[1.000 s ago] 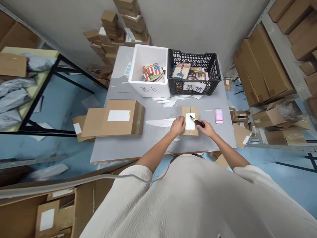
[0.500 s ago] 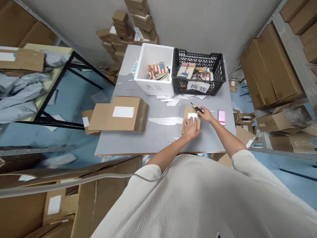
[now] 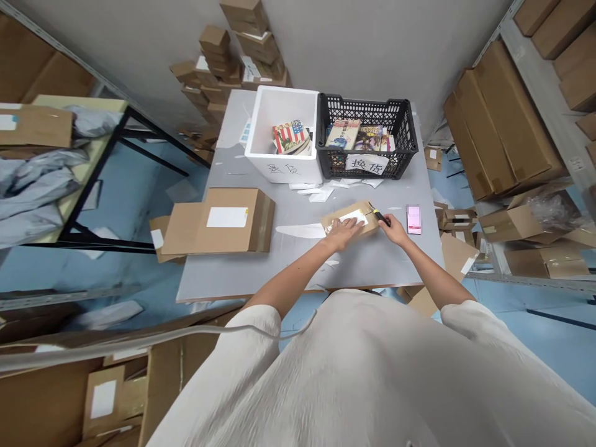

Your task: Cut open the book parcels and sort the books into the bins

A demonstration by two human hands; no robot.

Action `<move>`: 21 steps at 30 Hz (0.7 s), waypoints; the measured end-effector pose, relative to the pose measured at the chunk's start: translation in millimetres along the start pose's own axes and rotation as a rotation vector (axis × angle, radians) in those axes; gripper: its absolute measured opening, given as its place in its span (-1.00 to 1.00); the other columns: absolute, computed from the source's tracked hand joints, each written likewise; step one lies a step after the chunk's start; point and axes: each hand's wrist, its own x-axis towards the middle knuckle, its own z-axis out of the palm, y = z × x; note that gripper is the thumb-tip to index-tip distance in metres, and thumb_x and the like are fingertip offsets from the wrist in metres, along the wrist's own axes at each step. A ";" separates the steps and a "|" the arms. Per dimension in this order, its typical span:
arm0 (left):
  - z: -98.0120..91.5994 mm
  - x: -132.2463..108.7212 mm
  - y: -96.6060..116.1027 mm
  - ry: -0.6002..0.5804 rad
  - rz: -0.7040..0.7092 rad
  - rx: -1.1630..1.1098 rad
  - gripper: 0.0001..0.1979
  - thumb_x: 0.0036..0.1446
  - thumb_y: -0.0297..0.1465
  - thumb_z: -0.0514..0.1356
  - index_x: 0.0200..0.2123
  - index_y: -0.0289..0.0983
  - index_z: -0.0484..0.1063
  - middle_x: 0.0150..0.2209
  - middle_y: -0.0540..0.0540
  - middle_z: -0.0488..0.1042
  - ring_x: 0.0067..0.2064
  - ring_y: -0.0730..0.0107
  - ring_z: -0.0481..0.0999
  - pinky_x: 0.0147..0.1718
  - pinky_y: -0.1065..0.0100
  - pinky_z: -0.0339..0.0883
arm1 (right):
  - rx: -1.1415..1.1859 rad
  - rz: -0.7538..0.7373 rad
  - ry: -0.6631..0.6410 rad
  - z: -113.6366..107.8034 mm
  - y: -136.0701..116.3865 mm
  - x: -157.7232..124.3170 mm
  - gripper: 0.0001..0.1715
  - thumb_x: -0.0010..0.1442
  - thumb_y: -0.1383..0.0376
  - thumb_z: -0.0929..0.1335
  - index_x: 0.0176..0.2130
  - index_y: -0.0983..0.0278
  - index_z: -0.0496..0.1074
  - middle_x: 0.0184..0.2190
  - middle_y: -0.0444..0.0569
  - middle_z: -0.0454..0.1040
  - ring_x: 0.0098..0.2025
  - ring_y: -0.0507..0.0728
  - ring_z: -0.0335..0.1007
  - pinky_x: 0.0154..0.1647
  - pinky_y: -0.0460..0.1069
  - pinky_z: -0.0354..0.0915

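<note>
A small brown cardboard parcel [image 3: 361, 214] with a white label lies turned crosswise on the grey table [image 3: 261, 273]. My left hand [image 3: 343, 231] rests flat on its near side, fingers spread over the label. My right hand [image 3: 397, 228] is closed round a utility knife [image 3: 379, 215] with a black and yellow handle. The knife's tip sits at the parcel's right end.
A larger labelled carton [image 3: 218, 221] lies at the table's left. A white foam box [image 3: 284, 138] and a black crate [image 3: 365, 138], both holding books, stand at the back. A pink phone [image 3: 413, 218] lies right of my hands. Paper scraps [image 3: 321, 189] litter the middle; cartons crowd the floor and shelves.
The parcel has been turned from lengthwise to crosswise. My left hand moved onto its near side, and my right hand with the knife went from the parcel's top to its right end.
</note>
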 end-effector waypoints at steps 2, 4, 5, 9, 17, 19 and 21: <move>-1.9 -2.9 -10.2 -0.006 0.014 0.055 0.12 0.12 -0.59 0.32 0.68 0.00 0.03 0.68 -0.29 0.11 0.64 -0.16 0.16 0.58 -0.27 -0.06 | 0.026 0.043 -0.021 7.3 -2.6 -9.1 -0.47 0.37 -0.15 0.38 0.07 0.17 0.49 0.00 0.07 0.71 0.06 0.31 0.64 0.17 0.22 0.53; -2.9 -6.8 -17.9 0.008 0.021 0.085 0.12 0.11 -0.59 0.31 0.68 -0.01 0.03 0.64 -0.29 0.19 0.63 -0.15 0.19 0.59 -0.23 -0.09 | 0.091 0.071 -0.065 16.3 -5.6 -17.7 -0.49 0.37 -0.15 0.39 0.05 0.15 0.47 -0.09 0.01 0.72 -0.01 0.28 0.66 0.13 0.21 0.53; -3.3 -8.8 -20.7 0.022 0.020 0.084 0.11 0.11 -0.58 0.32 0.68 -0.02 0.04 0.60 -0.29 0.25 0.61 -0.15 0.22 0.59 -0.21 -0.08 | 0.143 0.079 -0.100 20.5 -6.9 -21.6 -0.50 0.38 -0.16 0.40 0.04 0.15 0.46 -0.12 0.00 0.72 -0.02 0.27 0.67 0.13 0.20 0.53; -6.0 -11.3 -21.1 0.064 -0.005 0.025 -0.04 0.24 -0.37 0.37 0.65 -0.07 0.13 0.45 -0.31 0.40 0.48 -0.22 0.37 0.52 -0.17 0.06 | 0.315 0.110 -0.236 24.7 -9.6 -32.4 -0.48 0.38 -0.17 0.45 0.02 0.16 0.45 -0.08 0.03 0.74 -0.02 0.24 0.69 0.08 0.15 0.53; -11.3 12.8 7.2 0.101 -0.007 0.021 -0.28 0.27 -0.24 0.43 0.44 -0.19 0.37 0.36 -0.37 0.46 0.38 -0.24 0.45 0.38 -0.10 0.27 | 0.127 0.081 -0.205 -24.7 -3.3 -31.1 -0.39 0.46 -0.27 0.33 -0.24 0.18 0.51 -0.33 -0.03 0.63 -0.29 0.19 0.53 -0.26 0.03 0.43; -9.8 18.8 10.7 0.097 -0.018 0.026 -0.33 0.24 -0.28 0.46 0.37 -0.19 0.43 0.33 -0.36 0.48 0.37 -0.22 0.47 0.39 -0.07 0.28 | 0.098 0.065 -0.182 -36.2 -0.6 -30.1 -0.44 0.46 -0.22 0.34 -0.22 0.18 0.50 -0.33 -0.04 0.62 -0.32 0.17 0.51 -0.26 0.02 0.42; -7.4 23.9 12.4 0.098 -0.029 0.028 -0.35 0.21 -0.31 0.48 0.33 -0.21 0.45 0.31 -0.36 0.49 0.38 -0.20 0.48 0.42 -0.06 0.24 | 0.091 0.048 -0.173 -45.5 2.1 -29.0 -0.52 0.45 -0.15 0.38 -0.15 0.19 0.51 -0.30 -0.06 0.63 -0.33 0.14 0.52 -0.23 0.01 0.43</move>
